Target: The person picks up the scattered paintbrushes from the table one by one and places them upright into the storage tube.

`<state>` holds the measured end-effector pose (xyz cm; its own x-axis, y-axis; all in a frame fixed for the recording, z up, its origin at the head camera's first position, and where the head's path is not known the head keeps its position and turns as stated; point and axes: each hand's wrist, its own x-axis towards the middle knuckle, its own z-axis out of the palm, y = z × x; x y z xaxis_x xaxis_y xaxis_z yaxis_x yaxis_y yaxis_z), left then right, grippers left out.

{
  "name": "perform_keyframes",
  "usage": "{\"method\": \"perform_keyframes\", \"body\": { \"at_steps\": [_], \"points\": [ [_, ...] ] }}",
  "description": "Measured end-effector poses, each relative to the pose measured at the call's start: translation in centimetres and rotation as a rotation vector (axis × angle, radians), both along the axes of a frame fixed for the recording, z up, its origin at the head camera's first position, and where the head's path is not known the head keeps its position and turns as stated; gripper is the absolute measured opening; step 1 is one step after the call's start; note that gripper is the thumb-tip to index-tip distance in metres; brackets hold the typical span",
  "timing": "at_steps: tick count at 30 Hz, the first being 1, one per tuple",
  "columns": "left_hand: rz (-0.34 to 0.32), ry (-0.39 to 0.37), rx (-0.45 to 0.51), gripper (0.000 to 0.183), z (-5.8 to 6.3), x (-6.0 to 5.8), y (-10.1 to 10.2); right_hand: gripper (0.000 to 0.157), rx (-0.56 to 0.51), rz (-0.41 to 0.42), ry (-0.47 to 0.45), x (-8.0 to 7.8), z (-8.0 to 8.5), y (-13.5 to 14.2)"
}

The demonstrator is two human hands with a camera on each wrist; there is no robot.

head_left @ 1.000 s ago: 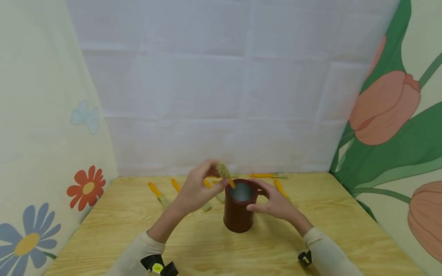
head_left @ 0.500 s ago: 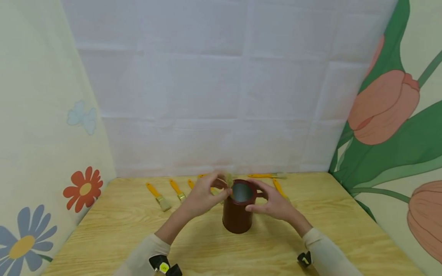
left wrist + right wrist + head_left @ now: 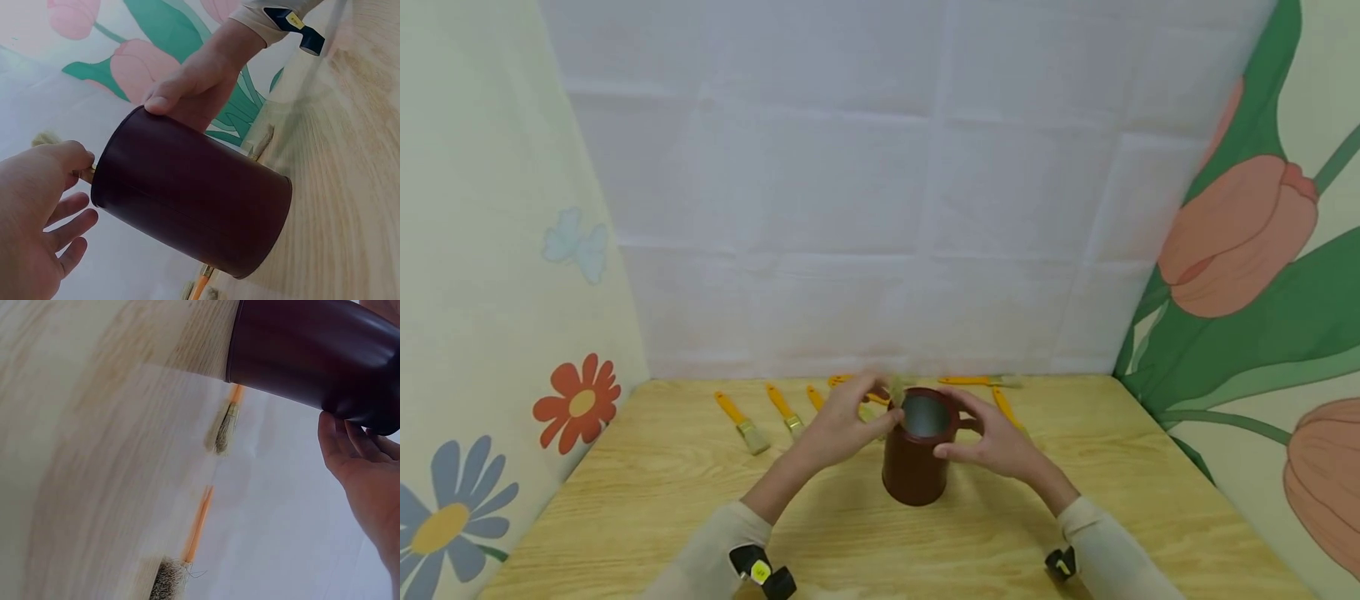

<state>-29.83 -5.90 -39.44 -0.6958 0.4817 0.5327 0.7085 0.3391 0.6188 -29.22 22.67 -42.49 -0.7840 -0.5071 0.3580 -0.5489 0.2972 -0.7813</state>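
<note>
A dark red-brown mug point(image 3: 916, 467) stands on the wooden table in front of me. My left hand point(image 3: 846, 425) pinches a paintbrush point(image 3: 897, 390) at the mug's left rim. The brush's pale bristles point up, and its handle is hidden behind the fingers and the mug wall. In the left wrist view, the bristles point(image 3: 47, 139) stick out past the thumb and index finger, while the other fingers stay spread. On the other side, my right hand point(image 3: 992, 437) holds the mug near its rim and side handle, thumb in front and fingers behind.
Several paintbrushes with orange handles lie behind the mug. To the left are a brush point(image 3: 741, 423) and another brush point(image 3: 785, 411); at the back right lies a brush point(image 3: 977, 381). A white cloth point(image 3: 880, 208) rises behind the table point(image 3: 1000, 542), with flowered panels at both sides.
My left hand has moved right and down, bringing the paintbrush lower at the mug's rim; its orange handle no longer shows. The right hand keeps its hold on the mug.
</note>
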Motion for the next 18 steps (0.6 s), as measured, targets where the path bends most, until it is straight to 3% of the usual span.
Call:
{"method": "perform_keyframes", "body": {
  "at_steps": [10,18],
  "points": [
    [-0.001,-0.052,0.03,0.029,-1.3,-0.6,0.5,0.078,0.004,-0.006,-0.002,0.3,0.5,-0.2],
    [-0.013,-0.069,0.034,0.026,-1.3,-0.6,0.5,0.08,0.005,-0.002,-0.011,0.2,0.3,-0.1]
  ]
}}
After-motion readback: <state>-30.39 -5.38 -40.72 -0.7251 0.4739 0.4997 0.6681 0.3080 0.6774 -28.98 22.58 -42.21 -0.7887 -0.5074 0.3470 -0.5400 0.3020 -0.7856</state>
